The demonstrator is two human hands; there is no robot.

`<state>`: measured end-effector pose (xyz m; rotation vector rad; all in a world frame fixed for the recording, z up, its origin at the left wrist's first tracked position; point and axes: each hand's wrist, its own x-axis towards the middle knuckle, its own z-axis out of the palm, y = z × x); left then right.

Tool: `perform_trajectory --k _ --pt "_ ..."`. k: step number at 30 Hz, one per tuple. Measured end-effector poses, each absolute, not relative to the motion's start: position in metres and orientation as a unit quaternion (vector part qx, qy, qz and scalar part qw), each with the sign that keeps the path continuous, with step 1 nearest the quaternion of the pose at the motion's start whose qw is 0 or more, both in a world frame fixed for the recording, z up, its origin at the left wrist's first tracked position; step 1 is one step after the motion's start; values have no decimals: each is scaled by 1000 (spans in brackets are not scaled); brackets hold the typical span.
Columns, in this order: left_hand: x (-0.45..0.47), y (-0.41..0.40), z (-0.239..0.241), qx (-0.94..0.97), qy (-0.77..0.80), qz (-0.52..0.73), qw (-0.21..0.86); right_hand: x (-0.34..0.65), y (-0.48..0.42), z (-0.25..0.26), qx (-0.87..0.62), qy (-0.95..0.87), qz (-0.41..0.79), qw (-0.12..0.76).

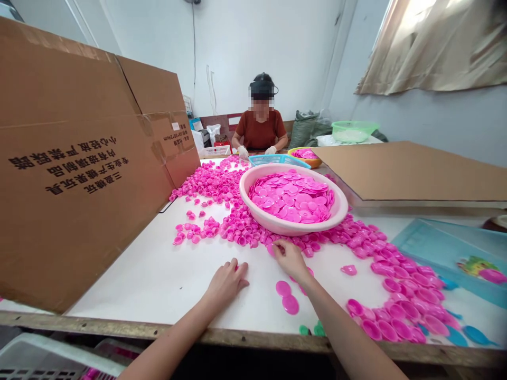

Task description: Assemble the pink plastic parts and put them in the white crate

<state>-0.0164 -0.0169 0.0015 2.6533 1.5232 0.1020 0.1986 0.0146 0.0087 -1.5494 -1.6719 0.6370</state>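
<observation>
My right hand (291, 258) pinches a small pink plastic disc (271, 249) at the near edge of the pile, just below the basin. My left hand (227, 279) rests on the white tabletop, its fingers loosely bent and the thumb apart, with nothing visible in it. Two loose pink discs (290, 304) lie between my forearms, and more pink pieces are partly hidden by my right wrist. A pale pink basin (293, 228) heaped with flat pink discs (293, 195) stands beyond my hands. Around it spread many small pink toy cups (241, 224).
A large cardboard box (91, 158) walls off the left side. Larger pink cups (400, 306) line the right, near a clear blue tray (455, 253) and a cardboard sheet (415, 174). Across the table, a gloved person (260, 129) sits behind a blue basket (277, 160).
</observation>
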Motion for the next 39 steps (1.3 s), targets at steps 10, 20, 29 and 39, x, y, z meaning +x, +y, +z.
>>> perform_trajectory --k 10,20,29,39 --pt "-18 -27 -1 797 502 238 237 170 3 -2 -479 -547 583 362" --pt "-15 -23 -8 702 448 336 441 172 9 0 -492 -520 576 394" --pt "-24 -24 2 782 494 250 285 167 7 -2 -482 -527 587 382" --pt "-17 -25 -7 770 506 278 271 144 -7 -8 -454 -587 607 286"
